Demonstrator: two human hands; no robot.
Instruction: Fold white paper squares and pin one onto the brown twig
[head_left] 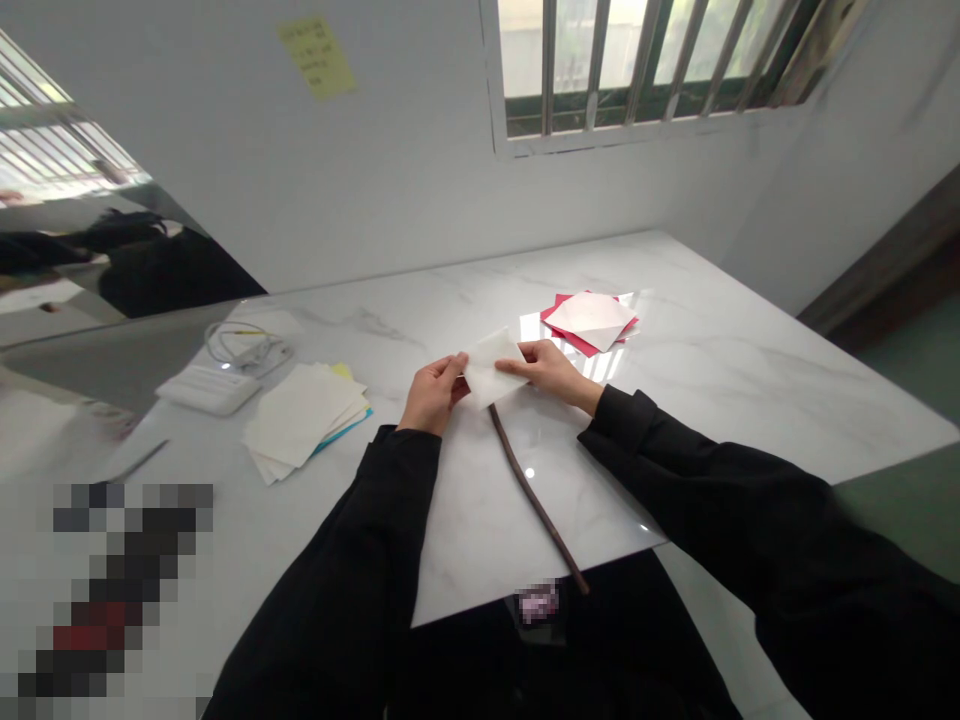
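Note:
A small cream sheet of paper (491, 368) is held up between my two hands over the marble-patterned table. My left hand (435, 392) pinches its left edge between thumb and fingers. On the right edge, my right hand (553, 370) grips it with the thumb on top and the fingers behind. Just below the paper, a thin brown stick (531, 490) slants down toward me, and its lower end reaches past the table's front edge. The stick's upper end is hidden by the paper, so I cannot tell whether the two touch.
Left of my hands lies a fanned stack of cream papers (304, 415) with yellow and blue sheets beneath. A white power strip (208, 388) and coiled cable (247, 345) sit farther left. Behind my right hand are red and cream papers (592, 318). The wall (420, 180) bounds the table's back.

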